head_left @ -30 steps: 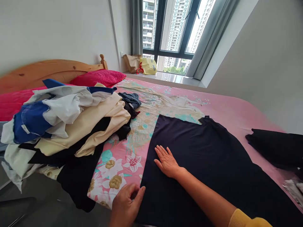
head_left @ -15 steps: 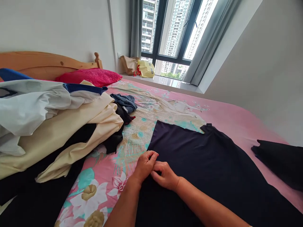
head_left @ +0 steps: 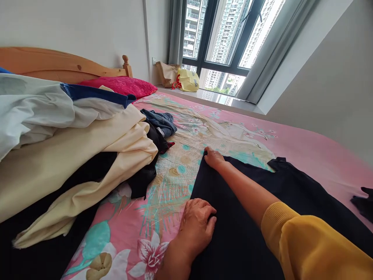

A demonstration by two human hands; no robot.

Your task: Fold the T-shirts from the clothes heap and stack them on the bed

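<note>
A dark navy garment [head_left: 247,217] lies spread flat on a pink floral bedsheet [head_left: 175,167]. My left hand [head_left: 196,225] rests on the garment's near left edge with fingers curled and pinching the cloth. My right hand [head_left: 214,157], at the end of a yellow sleeve [head_left: 314,245], reaches to the garment's far left corner and grips it there. A neck or strap tab of the garment [head_left: 279,159] shows at its far edge.
A tall heap of clothes [head_left: 72,144] in cream, white, blue and black fills the left. A magenta pillow [head_left: 122,85] and wooden headboard [head_left: 58,68] lie behind. A yellow bag [head_left: 189,79] sits on the window sill. Another dark cloth [head_left: 364,202] lies at the right edge.
My right hand has moved from beside the left hand out to the garment's far left corner. My left hand stays on the near edge. The view has shifted closer and to the right.
</note>
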